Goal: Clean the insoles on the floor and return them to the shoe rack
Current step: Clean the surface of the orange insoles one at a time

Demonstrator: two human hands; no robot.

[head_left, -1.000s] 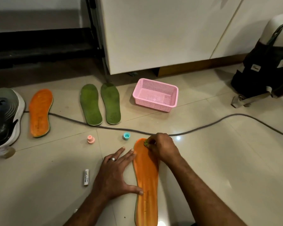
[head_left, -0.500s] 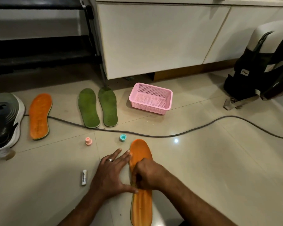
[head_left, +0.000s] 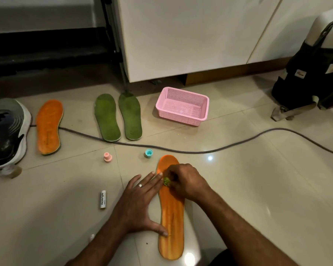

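An orange insole [head_left: 171, 217] lies lengthwise on the tiled floor in front of me. My left hand [head_left: 140, 204] lies flat beside it, fingers straight, thumb pressing on its left edge. My right hand [head_left: 183, 182] pinches a small green scrubbing piece [head_left: 166, 181] against the insole's upper half. A second orange insole [head_left: 48, 126] lies at the left, and two green insoles [head_left: 118, 117] lie side by side behind the cable.
A grey cable [head_left: 200, 150] runs across the floor. A pink basket [head_left: 182, 106] stands by the white cabinet [head_left: 190, 35]. Small pink [head_left: 108, 157] and teal [head_left: 148, 153] caps, a white tube [head_left: 103, 199], a sneaker [head_left: 6, 131] at left, a dark bag [head_left: 311, 77] at right.
My right hand slid down the insole from its toe, then came back up toward the toe half. My left hand stayed in place on the insole's edge.
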